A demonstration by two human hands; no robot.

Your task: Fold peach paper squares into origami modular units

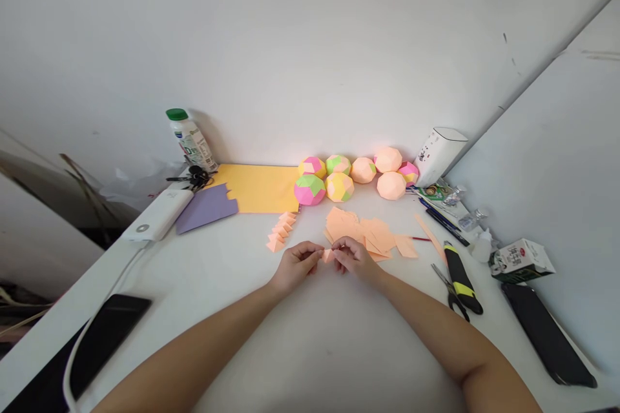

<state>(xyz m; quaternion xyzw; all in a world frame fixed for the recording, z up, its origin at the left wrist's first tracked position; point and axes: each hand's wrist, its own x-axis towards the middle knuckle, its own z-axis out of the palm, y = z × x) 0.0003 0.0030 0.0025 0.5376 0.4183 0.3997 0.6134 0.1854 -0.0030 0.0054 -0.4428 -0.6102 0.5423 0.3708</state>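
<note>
A small peach paper piece (328, 256) is pinched between my two hands above the white table. My left hand (296, 264) grips its left end with thumb and finger closed. On the right end, my right hand (355, 257) pinches it in the same way. Just behind my right hand lies a loose pile of peach paper pieces (361, 227). To the left of my hands, several folded peach pieces (281, 231) stand in a slanting row. Farther back, several colourful paper balls (310, 190) with flat faces sit by the wall.
Yellow card (261, 188) and purple card (207, 208) lie back left, near a bottle (191, 139) and a power strip (159, 214). At right are scissors (451, 292), a black-and-yellow cutter (462, 277), pens (443, 221), a glue bottle (482, 246) and a milk carton (522, 259).
</note>
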